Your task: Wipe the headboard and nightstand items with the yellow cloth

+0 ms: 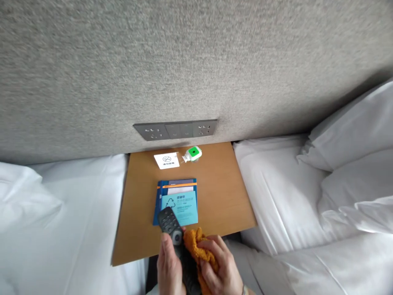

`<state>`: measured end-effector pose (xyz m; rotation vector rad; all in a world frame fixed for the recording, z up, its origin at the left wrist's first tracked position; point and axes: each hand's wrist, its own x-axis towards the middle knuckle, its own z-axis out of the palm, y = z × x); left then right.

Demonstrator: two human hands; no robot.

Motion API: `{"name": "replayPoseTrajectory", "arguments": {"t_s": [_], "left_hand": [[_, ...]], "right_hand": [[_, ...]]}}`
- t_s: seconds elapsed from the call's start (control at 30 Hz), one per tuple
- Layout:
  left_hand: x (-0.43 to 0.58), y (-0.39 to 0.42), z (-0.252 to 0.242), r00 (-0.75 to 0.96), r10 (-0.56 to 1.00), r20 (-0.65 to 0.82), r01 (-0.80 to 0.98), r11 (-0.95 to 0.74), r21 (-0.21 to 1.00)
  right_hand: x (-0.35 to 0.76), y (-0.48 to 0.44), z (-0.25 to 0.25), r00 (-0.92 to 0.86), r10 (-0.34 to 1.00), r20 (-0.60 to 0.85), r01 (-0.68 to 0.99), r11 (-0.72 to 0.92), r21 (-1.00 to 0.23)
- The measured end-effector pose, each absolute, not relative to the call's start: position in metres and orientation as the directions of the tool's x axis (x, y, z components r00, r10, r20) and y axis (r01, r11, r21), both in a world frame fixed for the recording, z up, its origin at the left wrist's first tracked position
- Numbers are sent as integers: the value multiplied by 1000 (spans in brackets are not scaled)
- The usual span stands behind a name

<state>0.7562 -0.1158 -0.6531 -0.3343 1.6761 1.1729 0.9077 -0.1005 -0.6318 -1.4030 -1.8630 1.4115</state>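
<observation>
My left hand [170, 264] is closed around a black remote control [171, 225], its thumb along the left edge. The remote is tilted, with its buttons facing up and its far end over a blue folder [156, 211]. Bunched in my right hand [222, 262] is an orange cloth [196, 246], pressed against or close beside the remote's right side. Part of the remote's lower end is covered by my hands and the cloth. On the folder lies a light blue card [186, 209] with a recycling symbol.
The wooden nightstand top [221, 196] holds a white no-smoking sign [167, 161] and a small white bottle-like item with a green top [193, 153]. Behind it, a socket panel [178, 130] sits in the grey padded wall [196, 61]. White beds [89, 205] flank both sides.
</observation>
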Motion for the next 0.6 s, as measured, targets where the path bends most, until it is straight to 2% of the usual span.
{"name": "replayPoseTrajectory", "arguments": {"t_s": [0.1,0.2,0.27,0.37,0.47,0.6], "left_hand": [[708,-131,-665,-584,277,-763,-542,567,620],[659,-129,-679,-632,442,-636,-155,732,663],[639,-120,-688,-609,547,-574,106,774,625],[630,-103,-698,-660,597,-456,384,790,478],[634,-89,-706,-638,647,-416,526,762,378],[634,-76,-713,-558,671,-487,608,731,311]], "right_hand": [[932,-66,-631,-469,760,-450,598,-101,-795],[932,-28,-630,-511,675,-532,706,-23,-708],[917,-15,-629,-563,616,-551,770,149,-621],[889,-10,-631,-627,533,-568,777,370,-509],[869,-9,-635,-657,456,-601,751,462,-471],[855,-9,-642,-646,421,-637,741,545,-392]]}}
